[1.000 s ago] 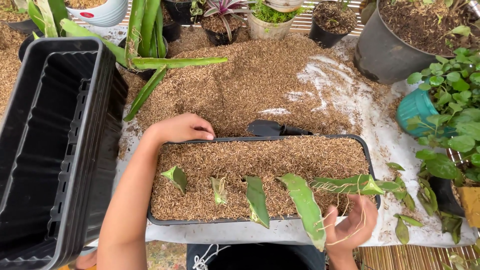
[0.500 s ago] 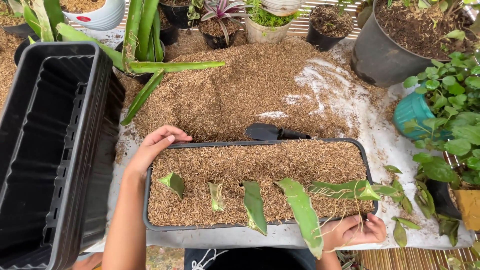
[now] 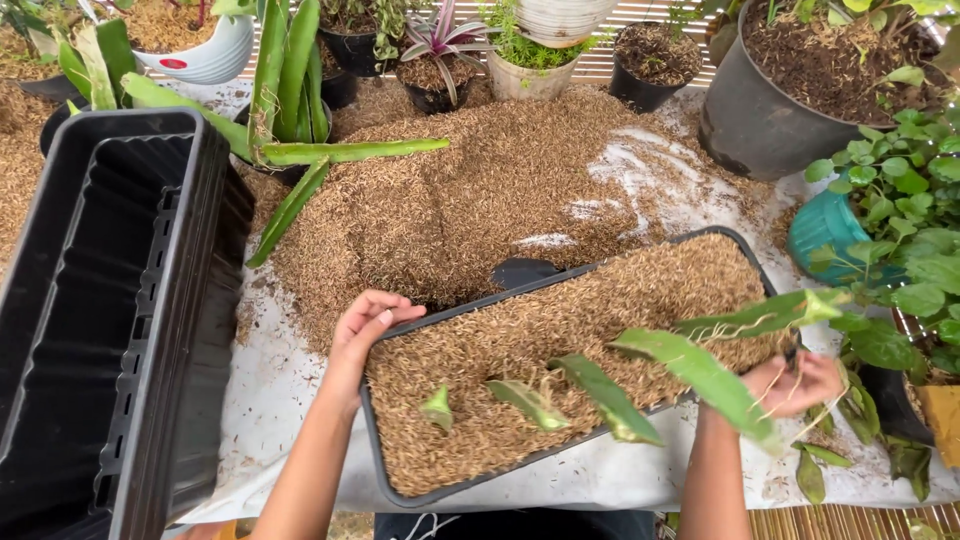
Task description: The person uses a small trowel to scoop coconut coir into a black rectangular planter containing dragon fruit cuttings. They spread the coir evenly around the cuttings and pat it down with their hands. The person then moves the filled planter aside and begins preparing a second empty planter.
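- Planter tray, long, black and brimful of brown husk mix, sits tilted on the white sheet
- Left hand curls over the far left corner, right hand clamps the right end among rooted cuttings
- Looks heavy, likely flexes; grip both rims, loose fill could spill

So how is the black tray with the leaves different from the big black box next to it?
The tray is shallow and full of brown husks with green cuttings stuck in; the box is deep and has nothing inside. The left hand and right hand grip the tray's ends, tilting it; the box sits untouched. Both are black, rectangular plastic planters.
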